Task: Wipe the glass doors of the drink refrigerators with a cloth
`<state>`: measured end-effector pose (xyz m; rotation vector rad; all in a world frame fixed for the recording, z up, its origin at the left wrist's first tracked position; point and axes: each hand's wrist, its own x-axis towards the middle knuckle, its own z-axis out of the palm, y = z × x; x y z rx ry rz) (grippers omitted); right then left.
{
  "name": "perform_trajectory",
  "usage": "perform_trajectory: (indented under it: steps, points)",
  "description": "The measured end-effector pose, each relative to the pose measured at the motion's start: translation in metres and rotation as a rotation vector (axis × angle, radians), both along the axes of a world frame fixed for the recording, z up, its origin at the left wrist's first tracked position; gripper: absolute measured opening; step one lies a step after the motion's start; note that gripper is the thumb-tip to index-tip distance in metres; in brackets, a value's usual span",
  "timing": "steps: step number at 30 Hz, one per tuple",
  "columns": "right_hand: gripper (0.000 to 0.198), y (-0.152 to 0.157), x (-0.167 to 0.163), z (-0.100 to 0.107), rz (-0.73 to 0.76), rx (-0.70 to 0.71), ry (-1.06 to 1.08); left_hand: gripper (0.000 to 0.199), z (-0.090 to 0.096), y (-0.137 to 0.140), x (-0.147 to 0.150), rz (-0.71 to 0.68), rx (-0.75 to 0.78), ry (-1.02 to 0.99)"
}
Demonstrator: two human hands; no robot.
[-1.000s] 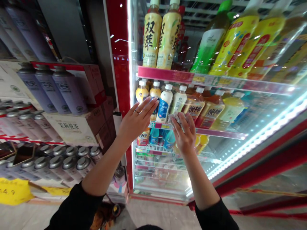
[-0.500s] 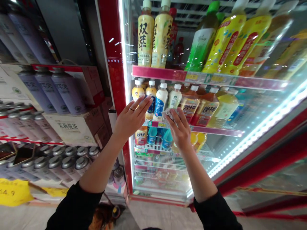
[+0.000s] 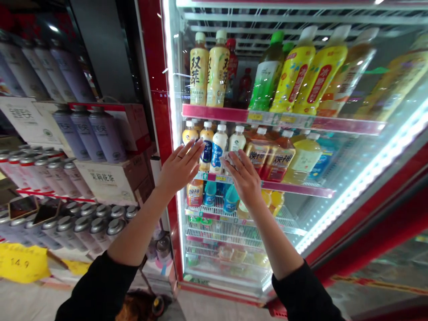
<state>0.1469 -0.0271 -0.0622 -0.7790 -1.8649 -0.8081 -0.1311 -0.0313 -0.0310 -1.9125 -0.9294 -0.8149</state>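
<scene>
Left hand [image 3: 179,168]: flattened grip, holding nothing visible, before bottles [image 3: 218,150]
Right hand [image 3: 246,178]: slightly curved grip on crumpled white wad [image 3: 228,161]

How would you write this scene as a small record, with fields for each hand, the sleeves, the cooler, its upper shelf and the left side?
Left hand grip: open, fingers extended, in front of middle-shelf bottles
Right hand grip: fingers over a whitish crumpled piece, material unclear
Sleeves: black, on both arms
Cooler: red-framed, lit inside
Upper shelf: pale-yellow bottles at left; green-capped bottle and yellow bottles farther right
Left of cooler: purple bottles, yellow sign reading 14.9
</scene>
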Motion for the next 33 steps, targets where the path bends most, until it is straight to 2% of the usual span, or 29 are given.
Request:
perform_trajectory:
  steps: [3, 5, 9, 11, 14, 17, 19, 22, 26, 28, 30, 33]
  points:
    - [0.073, -0.003, 0.025, -0.004, -0.015, 0.014, 0.002, 0.086, -0.002, -0.002, 0.011, -0.022, -0.015, -0.028]
    - [0.074, 0.001, 0.031, 0.003, -0.029, 0.033, 0.063, 0.088, -0.002, -0.002, 0.024, -0.038, -0.046, -0.046]
    - [0.076, 0.013, 0.015, 0.027, 0.006, 0.087, 0.198, 0.093, 0.0, 0.002, 0.055, -0.049, -0.095, -0.072]
    - [0.077, 0.014, 0.003, 0.031, 0.017, 0.058, 0.176, 0.094, 0.001, 0.006, 0.068, -0.052, -0.098, -0.09]
    - [0.076, 0.006, 0.003, 0.021, 0.051, 0.009, 0.042, 0.098, 0.0, 0.013, 0.076, -0.053, -0.09, -0.117]
    - [0.075, -0.004, 0.029, 0.001, 0.056, 0.004, -0.059, 0.101, -0.003, 0.02, 0.075, -0.049, -0.082, -0.119]
    - [0.078, -0.006, 0.049, -0.007, 0.033, 0.041, -0.043, 0.104, -0.005, 0.023, 0.072, -0.056, -0.07, -0.118]
    - [0.083, -0.001, 0.062, -0.004, -0.009, 0.084, 0.05, 0.106, -0.007, 0.024, 0.071, -0.053, -0.05, -0.118]
    - [0.083, 0.006, 0.043, 0.012, -0.03, 0.088, 0.156, 0.104, -0.005, 0.021, 0.073, -0.038, -0.041, -0.133]
    - [0.079, 0.004, 0.034, 0.014, -0.023, 0.064, 0.124, 0.102, -0.004, 0.019, 0.075, -0.041, -0.046, -0.14]
    - [0.074, -0.002, 0.035, 0.009, 0.013, 0.044, 0.037, 0.101, -0.003, 0.016, 0.077, -0.043, -0.055, -0.144]
    - [0.071, -0.011, 0.057, -0.008, 0.059, 0.049, -0.059, 0.1, -0.002, 0.013, 0.079, -0.028, -0.074, -0.146]
